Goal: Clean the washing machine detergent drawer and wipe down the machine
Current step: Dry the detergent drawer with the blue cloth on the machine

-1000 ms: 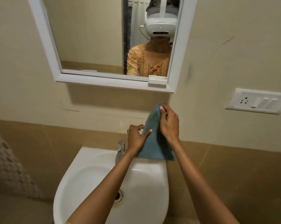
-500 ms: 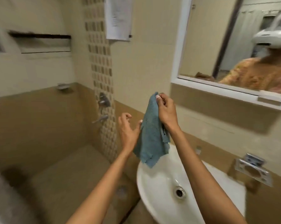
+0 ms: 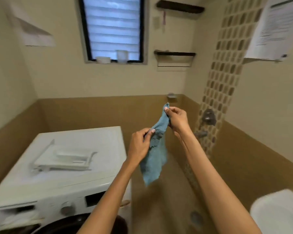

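Observation:
A blue-grey cloth (image 3: pixel 153 164) hangs in the air between both hands. My right hand (image 3: pixel 177 119) pinches its top corner and my left hand (image 3: pixel 140 146) grips its edge lower down. The white washing machine (image 3: pixel 98 144) stands at lower left. The white detergent drawer (image 3: pixel 64 159) lies taken out on the machine's top. The empty drawer slot (image 3: pixel 15 211) shows dark on the front panel, left of the dial (image 3: pixel 66 210). The dark round door (image 3: pixel 85 225) sits below.
A white sink (image 3: pixel 280 213) edges in at lower right. A wall tap (image 3: pixel 209 117) and spout sit on the mosaic tile strip. A floor drain (image 3: pixel 195 216) lies between machine and sink. Window sill holds white containers (image 3: pixel 122 55); two wall shelves hang beside it.
The view has swung left from the sink and mirror to the washing machine. My left hand, loose half a second ago, now grips the cloth; the right still holds its corner.

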